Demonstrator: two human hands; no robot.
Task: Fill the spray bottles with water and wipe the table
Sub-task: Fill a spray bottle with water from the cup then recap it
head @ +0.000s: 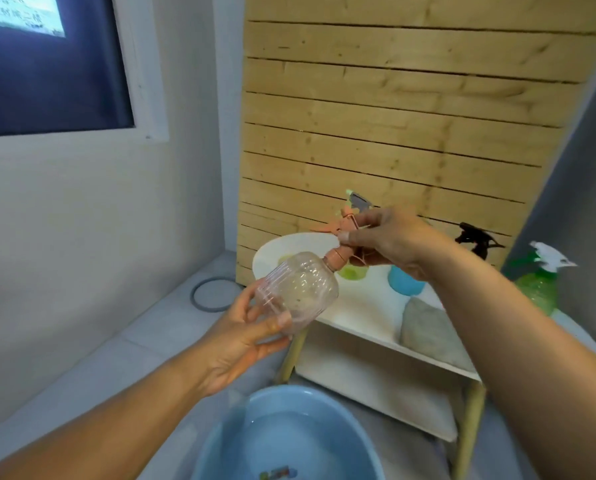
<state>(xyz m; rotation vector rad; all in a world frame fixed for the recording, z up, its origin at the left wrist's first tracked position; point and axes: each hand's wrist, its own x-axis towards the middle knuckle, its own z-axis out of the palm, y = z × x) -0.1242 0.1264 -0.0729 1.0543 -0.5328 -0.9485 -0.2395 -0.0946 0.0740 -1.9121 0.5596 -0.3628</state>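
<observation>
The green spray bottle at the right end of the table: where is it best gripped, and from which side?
Judging by its pose, grip the green spray bottle around the narrow neck just under its white trigger head, coming from the front. It stands upright at the table edge beside a grey panel, so the rear and right look blocked, and the rounded body seems wider than the neck.

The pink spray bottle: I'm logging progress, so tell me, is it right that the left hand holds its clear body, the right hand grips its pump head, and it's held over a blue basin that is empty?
Not quite: the blue basin is not empty; the head view shows water in it. The rest stands: the left hand holds the clear body of the pink spray bottle, and the right hand grips its pump head.
</observation>
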